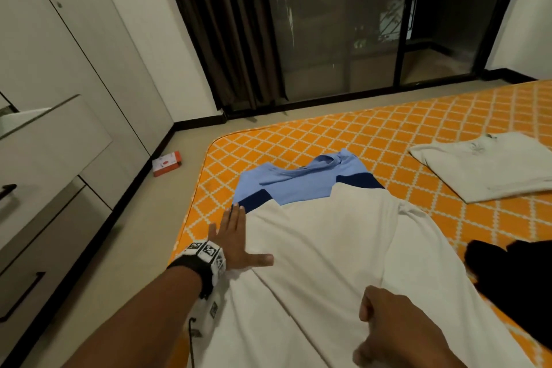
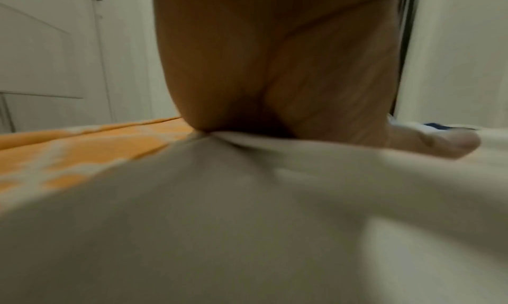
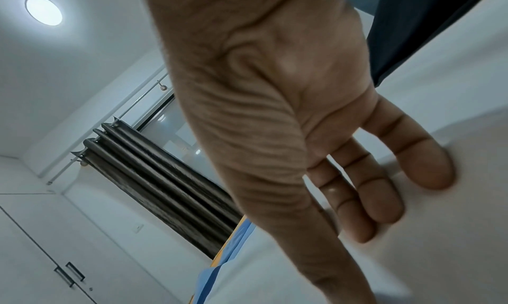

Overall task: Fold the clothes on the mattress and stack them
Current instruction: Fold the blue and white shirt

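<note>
A white shirt with light-blue and navy shoulders [image 1: 322, 248] lies spread on the orange lattice-patterned mattress [image 1: 328, 134], collar at the far end. My left hand [image 1: 239, 236] lies flat on the shirt's left edge, fingers straight and thumb spread out. In the left wrist view the palm [image 2: 274, 58] presses down on the white cloth [image 2: 247, 221]. My right hand [image 1: 385, 323] rests on the near part of the shirt. Its fingers [image 3: 384, 189] are extended against the white fabric [image 3: 412, 254]. A folded white shirt [image 1: 484, 164] lies at the far right. A black garment [image 1: 507, 278] lies crumpled at the right.
The mattress's left edge and rounded corner [image 1: 215, 146] drop to a beige floor with a small orange-and-white box [image 1: 167, 163]. White cupboards and drawers [image 1: 44, 158] line the left wall. A dark curtain [image 1: 227, 24] and glass sliding doors [image 1: 343, 24] stand behind.
</note>
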`<state>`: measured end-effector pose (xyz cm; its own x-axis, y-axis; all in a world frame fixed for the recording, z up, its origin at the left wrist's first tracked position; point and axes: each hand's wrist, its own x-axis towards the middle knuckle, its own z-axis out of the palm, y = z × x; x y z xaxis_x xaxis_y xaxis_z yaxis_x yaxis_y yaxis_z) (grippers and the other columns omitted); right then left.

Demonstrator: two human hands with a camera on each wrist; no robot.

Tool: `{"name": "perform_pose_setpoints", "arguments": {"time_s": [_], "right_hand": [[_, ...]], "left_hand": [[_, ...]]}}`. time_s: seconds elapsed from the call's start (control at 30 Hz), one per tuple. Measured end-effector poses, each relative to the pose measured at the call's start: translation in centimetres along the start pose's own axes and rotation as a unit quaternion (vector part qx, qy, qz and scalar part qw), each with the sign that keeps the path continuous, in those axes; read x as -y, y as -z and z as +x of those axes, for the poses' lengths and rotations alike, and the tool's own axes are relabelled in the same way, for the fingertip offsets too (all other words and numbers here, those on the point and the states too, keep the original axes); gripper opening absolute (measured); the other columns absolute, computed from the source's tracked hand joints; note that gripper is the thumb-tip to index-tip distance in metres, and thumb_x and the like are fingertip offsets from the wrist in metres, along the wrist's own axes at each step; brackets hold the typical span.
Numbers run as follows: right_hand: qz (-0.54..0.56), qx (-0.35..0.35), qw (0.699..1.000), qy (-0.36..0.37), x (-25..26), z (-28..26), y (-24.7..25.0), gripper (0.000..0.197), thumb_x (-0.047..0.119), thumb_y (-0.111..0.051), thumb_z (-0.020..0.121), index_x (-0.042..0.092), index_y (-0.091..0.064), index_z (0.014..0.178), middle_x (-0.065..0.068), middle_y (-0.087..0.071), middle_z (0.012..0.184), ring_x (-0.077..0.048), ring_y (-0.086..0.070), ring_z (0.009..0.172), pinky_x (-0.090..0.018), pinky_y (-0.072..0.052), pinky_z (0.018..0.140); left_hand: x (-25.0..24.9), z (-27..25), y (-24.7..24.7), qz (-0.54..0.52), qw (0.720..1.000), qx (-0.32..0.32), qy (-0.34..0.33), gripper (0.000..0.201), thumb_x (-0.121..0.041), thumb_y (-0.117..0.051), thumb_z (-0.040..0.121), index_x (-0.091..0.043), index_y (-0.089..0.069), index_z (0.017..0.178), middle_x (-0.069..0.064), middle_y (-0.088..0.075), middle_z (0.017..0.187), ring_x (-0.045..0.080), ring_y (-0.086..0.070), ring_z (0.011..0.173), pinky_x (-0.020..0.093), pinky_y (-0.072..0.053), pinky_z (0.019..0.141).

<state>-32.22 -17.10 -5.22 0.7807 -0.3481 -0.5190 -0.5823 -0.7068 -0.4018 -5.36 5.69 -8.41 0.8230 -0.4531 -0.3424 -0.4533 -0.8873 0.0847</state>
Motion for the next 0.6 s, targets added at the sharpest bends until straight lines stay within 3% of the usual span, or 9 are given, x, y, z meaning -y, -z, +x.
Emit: {"name": "perform_pose_setpoints", "arguments": {"time_s": [0.1,0.27,0.33,0.37,0.4,0.43,0.5,0.57,0.6], "right_hand": [[-0.005,0.008,1.0,-0.002,0.3,-0.1,0.3,0.043,0.032,-0.077,0.06,0.032,-0.051,0.095,0.009,-0.059,0.098,-0.006,-0.058,0.085,-0.019,-0.042,0.067],[-0.011,0.01,1.0,0.0,0.5,-0.6,0.6,0.041,0.035,-0.074,0.063,0.033,-0.05,0.096,0.011,-0.06,0.1,-0.004,-0.058,0.086,-0.018,-0.04,0.065],[-0.008,0.0,1.0,-0.001,0.6,-0.7,0.7,0.039,0.04,-0.074,0.064,0.032,-0.052,0.096,0.012,-0.06,0.1,-0.003,-0.059,0.087,-0.018,-0.04,0.065],[-0.002,-0.014,1.0,0.0,0.6,-0.7,0.7,0.039,0.044,-0.074,0.065,0.032,-0.053,0.095,0.013,-0.06,0.099,-0.004,-0.059,0.087,-0.019,-0.041,0.067],[0.003,-0.032,0.999,0.0,0.6,-0.7,0.7,0.04,0.05,-0.074,0.065,0.032,-0.053,0.094,0.013,-0.06,0.098,-0.004,-0.059,0.088,-0.02,-0.044,0.07],[0.009,-0.05,0.999,0.001,0.5,-0.7,0.8,0.042,0.056,-0.073,0.065,0.033,-0.053,0.093,0.013,-0.059,0.097,-0.004,-0.058,0.088,-0.022,-0.046,0.074],[0.019,-0.072,0.997,-0.007,0.4,-0.7,0.8,0.046,0.064,-0.073,0.064,0.033,-0.053,0.092,0.014,-0.058,0.097,-0.006,-0.058,0.09,-0.026,-0.05,0.082],[0.029,-0.081,0.996,-0.014,0.2,-0.6,0.8,0.048,0.067,-0.072,0.063,0.033,-0.052,0.091,0.014,-0.058,0.098,-0.007,-0.059,0.092,-0.028,-0.052,0.085],[0.038,-0.082,0.996,-0.017,0.1,-0.5,0.9,0.049,0.067,-0.072,0.062,0.034,-0.052,0.091,0.014,-0.058,0.098,-0.007,-0.059,0.092,-0.027,-0.052,0.085]], "left_hand": [[2.8,0.4,-0.7,-0.046,0.998,-0.039,0.028,0.166,-0.115,-0.001,0.03,-0.016,0.019,0.162,0.0,0.025,0.169,0.022,0.016,0.158,0.058,-0.003,0.125],[6.4,-0.2,-1.3,-0.044,0.994,-0.041,0.089,0.15,-0.111,0.008,0.039,-0.027,0.014,0.163,-0.005,0.028,0.168,0.021,0.02,0.157,0.064,0.005,0.121],[6.7,-0.5,-1.9,-0.076,0.993,-0.056,0.075,0.123,-0.103,-0.008,0.067,-0.028,-0.002,0.165,-0.007,0.015,0.171,0.021,0.01,0.159,0.064,0.001,0.12],[7.1,-0.5,-2.1,-0.103,0.989,-0.088,0.052,0.101,-0.094,-0.02,0.082,-0.03,-0.023,0.16,-0.006,-0.006,0.172,0.023,-0.006,0.159,0.063,-0.009,0.12],[7.3,-0.6,-2.2,-0.131,0.981,-0.142,0.024,0.078,-0.086,-0.031,0.088,-0.032,-0.047,0.142,-0.005,-0.036,0.16,0.026,-0.032,0.15,0.06,-0.026,0.116],[7.6,-0.3,-2.3,-0.151,0.968,-0.2,-0.002,0.059,-0.081,-0.042,0.088,-0.032,-0.06,0.113,-0.005,-0.057,0.133,0.029,-0.053,0.128,0.054,-0.043,0.104],[7.6,0.3,-1.5,-0.191,0.945,-0.265,-0.009,0.033,-0.062,-0.071,0.081,-0.032,-0.058,0.074,-0.009,-0.062,0.087,0.025,-0.063,0.089,0.047,-0.052,0.082],[7.5,1.1,-0.2,-0.2,0.949,-0.244,0.012,0.041,-0.033,-0.091,0.074,-0.028,-0.056,0.052,-0.012,-0.06,0.062,0.021,-0.062,0.07,0.037,-0.048,0.072],[7.4,1.3,0.6,-0.185,0.958,-0.215,0.031,0.048,-0.029,-0.092,0.073,-0.025,-0.053,0.046,-0.011,-0.055,0.052,0.018,-0.059,0.062,0.033,-0.042,0.065]]}}
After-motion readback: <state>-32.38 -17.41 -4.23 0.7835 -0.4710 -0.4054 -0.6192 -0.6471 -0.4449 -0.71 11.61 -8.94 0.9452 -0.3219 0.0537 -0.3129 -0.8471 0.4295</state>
